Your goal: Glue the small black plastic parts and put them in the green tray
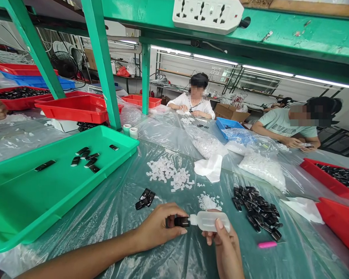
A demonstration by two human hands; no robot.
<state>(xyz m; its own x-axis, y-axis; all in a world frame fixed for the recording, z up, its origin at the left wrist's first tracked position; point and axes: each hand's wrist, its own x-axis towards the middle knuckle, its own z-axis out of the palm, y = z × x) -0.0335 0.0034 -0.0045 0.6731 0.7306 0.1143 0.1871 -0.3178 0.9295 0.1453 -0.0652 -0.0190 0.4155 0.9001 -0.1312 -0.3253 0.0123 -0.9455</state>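
My left hand (pixel 165 224) pinches a small black plastic piece (pixel 182 221) between thumb and fingers. In my right hand (pixel 225 240) is a translucent white squeeze bottle (pixel 211 221), lying sideways with its nozzle pointing left. The nozzle tip meets or nearly meets the right end of the black piece; I cannot tell which. Beyond my left hand lie a few similar black pieces (pixel 145 198). A large heap of black pieces (pixel 256 209) is to the right of the bottle. A pink-handled tool (pixel 267 245) rests near my right hand.
A green tray (pixel 104 182) holding several black pieces stands at left. White bits (pixel 168 172) and smaller white bits (pixel 209 202) lie ahead, with bags of white parts (pixel 261 166) behind. Red trays (pixel 343 221) are at right. A green shelf frame (pixel 100 62) rises ahead. Other people sit across the table.
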